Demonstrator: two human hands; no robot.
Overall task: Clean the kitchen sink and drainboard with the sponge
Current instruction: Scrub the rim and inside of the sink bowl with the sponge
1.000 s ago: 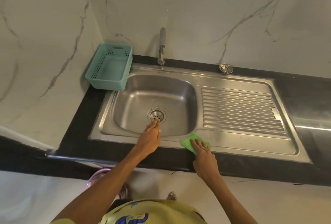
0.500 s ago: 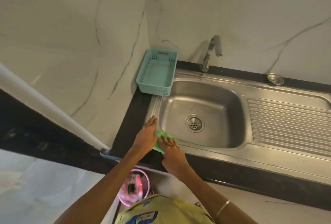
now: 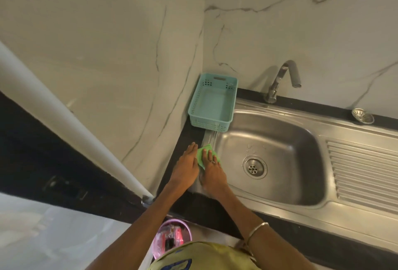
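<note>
A green sponge lies flat on the left rim of the steel sink. My right hand presses down on it with straight fingers. Beside it, my left hand lies flat on the black counter edge and touches the sponge's left side. The basin holds a round drain and a few water drops. To the right, the ribbed drainboard runs out of view.
A teal plastic basket stands on the counter at the sink's back left corner, just beyond the hands. The tap rises behind the basin. A loose metal strainer sits on the back ledge. A pink bin stands on the floor below.
Both hands and the sponge have moved from the front rim to the sink's left rim, then farther back along it. The view has swung left.
</note>
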